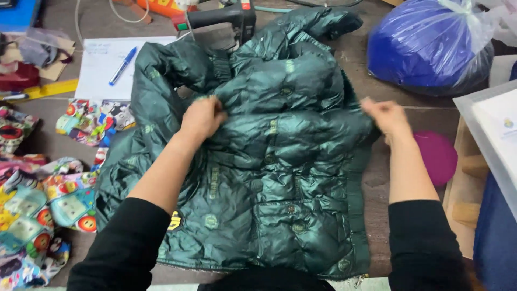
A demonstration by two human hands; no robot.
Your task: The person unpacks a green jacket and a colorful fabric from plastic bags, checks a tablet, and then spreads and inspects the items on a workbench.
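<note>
Dark green puffer jacket [269, 161] spread over the table [371, 70], filling the centre of the frame from top to bottom edge.

Risks, as judged:
- Shiny, slippery fabric; a pinched fold could slide out of either grip, most likely on the right, where only the edge is caught.
- A sleeve bunched at upper centre lies against a black tool [226, 16]; tugging the jacket could drag or snag on it.
- A pen [123, 66] on white paper [102, 64], upper left, sits near the jacket's shoulder and could be swept along.

Left hand [202, 118]: centre-left, forearm running up from lower left, fingers curled shut, gathering a fold on the jacket's chest.

Right hand [385, 116]: centre-right, forearm nearly vertical, fingers closed in a pinch on the jacket's right edge; slightly blurred.

Patterned cloth scraps [32, 215] lie at lower left, and a blue plastic bag [431, 46] at upper right.
</note>
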